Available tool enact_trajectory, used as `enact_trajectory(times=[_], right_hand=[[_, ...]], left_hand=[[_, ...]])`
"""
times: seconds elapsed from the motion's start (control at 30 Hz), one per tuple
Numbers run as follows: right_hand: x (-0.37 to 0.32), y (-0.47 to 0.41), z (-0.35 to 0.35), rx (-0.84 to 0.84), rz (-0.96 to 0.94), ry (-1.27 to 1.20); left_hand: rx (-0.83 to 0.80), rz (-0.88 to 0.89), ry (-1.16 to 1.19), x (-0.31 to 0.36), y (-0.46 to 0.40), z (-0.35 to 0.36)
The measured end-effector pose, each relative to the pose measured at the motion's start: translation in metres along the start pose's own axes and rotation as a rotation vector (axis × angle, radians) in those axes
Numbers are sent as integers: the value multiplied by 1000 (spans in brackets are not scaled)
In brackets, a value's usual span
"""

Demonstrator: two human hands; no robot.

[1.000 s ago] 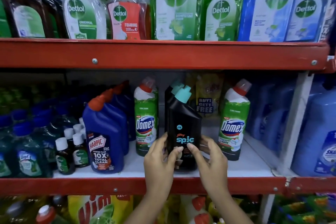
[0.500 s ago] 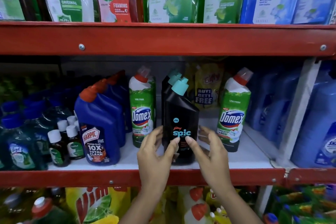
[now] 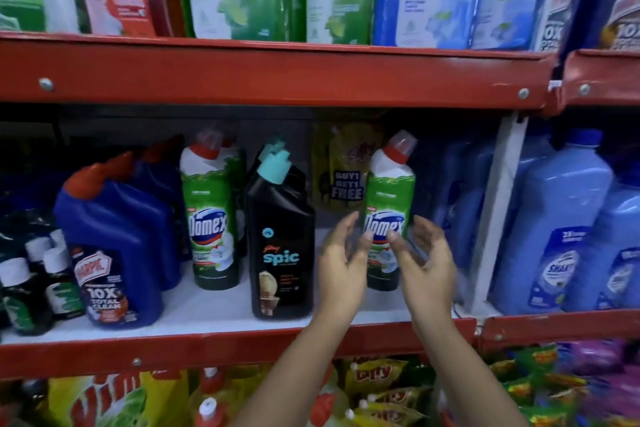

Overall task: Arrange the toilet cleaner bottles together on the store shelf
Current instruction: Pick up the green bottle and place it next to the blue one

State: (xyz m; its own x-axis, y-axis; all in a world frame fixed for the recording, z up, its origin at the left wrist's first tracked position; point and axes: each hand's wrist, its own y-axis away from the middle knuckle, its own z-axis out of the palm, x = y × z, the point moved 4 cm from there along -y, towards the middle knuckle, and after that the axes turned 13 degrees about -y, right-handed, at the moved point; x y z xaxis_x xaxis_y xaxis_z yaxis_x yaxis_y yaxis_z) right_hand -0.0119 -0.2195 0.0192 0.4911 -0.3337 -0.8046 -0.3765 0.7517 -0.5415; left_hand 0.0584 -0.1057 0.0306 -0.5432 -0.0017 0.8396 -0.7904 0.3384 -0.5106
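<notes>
Right of centre a green Domex bottle (image 3: 390, 215) stands upright — left hand (image 3: 343, 270) and right hand (image 3: 427, 262) spread open beside it, gripping nothing.

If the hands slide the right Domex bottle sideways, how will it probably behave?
The right Domex bottle looks tall and narrow, so a push near its angled neck may tip it. Its shrink-wrap label looks glossy, perhaps slippery. The open left hand and right hand could steady it low on both sides.

Black cleaner bottle (image 3: 281, 246) is standing upright mid-shelf, a green one (image 3: 210, 215) sitting just left, another green bottle (image 3: 389, 204) standing apart, right.
</notes>
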Motion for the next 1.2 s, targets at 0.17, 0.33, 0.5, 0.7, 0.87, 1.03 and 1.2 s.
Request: enact_trajectory(times=[0.17,0.33,0.5,0.7,0.87,1.03,1.2], right_hand=[[13,-19,-1,-73,46,-32],[14,-29,-5,-118,44,-9],[2,-16,-9,-152,-2,-20],[-27,18,-20,-145,-106,-62],[-61,50,-21,-111,-169,-30],[-94,78,-9,-83,-216,-7],[-113,109,22,-147,-219,-51]], left_hand=[[66,-109,37,-20,-29,24],[72,-70,53,-19,-34,25],[104,-8,67,-3,-18,16],[51,103,98,23,15,-3],[27,158,130,42,38,-27],[50,202,132,61,56,-62],[98,208,74,66,70,-114]])
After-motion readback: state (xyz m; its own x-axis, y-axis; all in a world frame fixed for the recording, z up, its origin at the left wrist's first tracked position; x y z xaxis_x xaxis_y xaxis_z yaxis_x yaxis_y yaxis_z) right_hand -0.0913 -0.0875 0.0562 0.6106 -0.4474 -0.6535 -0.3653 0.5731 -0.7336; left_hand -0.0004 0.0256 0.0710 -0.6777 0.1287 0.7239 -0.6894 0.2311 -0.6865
